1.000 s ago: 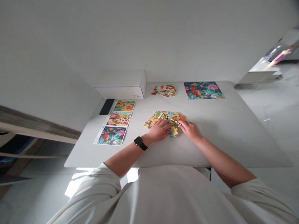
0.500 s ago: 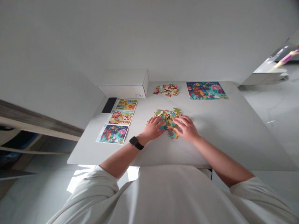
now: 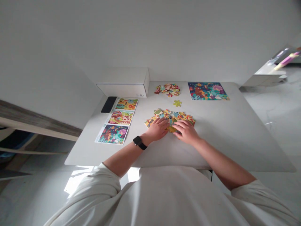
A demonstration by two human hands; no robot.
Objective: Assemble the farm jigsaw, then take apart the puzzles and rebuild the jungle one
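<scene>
Both hands lie palm down on a heap of loose jigsaw puzzle pieces (image 3: pixel 167 113) near the middle of the table. My left hand (image 3: pixel 159 128) covers the heap's left part, its fingers stretched over the pieces. Over the right part rests my right hand (image 3: pixel 186 130), fingers outspread and pointing left. The hands are a small gap apart, and the pieces beneath them are hidden. A single yellow-green puzzle piece (image 3: pixel 177 103) lies by itself just beyond the heap. Farther back is a second pile of puzzle pieces (image 3: pixel 168 89), apart from both hands.
An assembled-looking colourful picture (image 3: pixel 208 91) lies at the back right of the white table (image 3: pixel 225 138). On the left is a sheet with three small pictures (image 3: pixel 121 117), next to a black phone (image 3: pixel 109 104). Behind them stands a white box (image 3: pixel 124 89) against the wall.
The heap has spread wider to left and right under my hands. One yellow-green piece now lies apart beyond it. My left hand has moved slightly right.
</scene>
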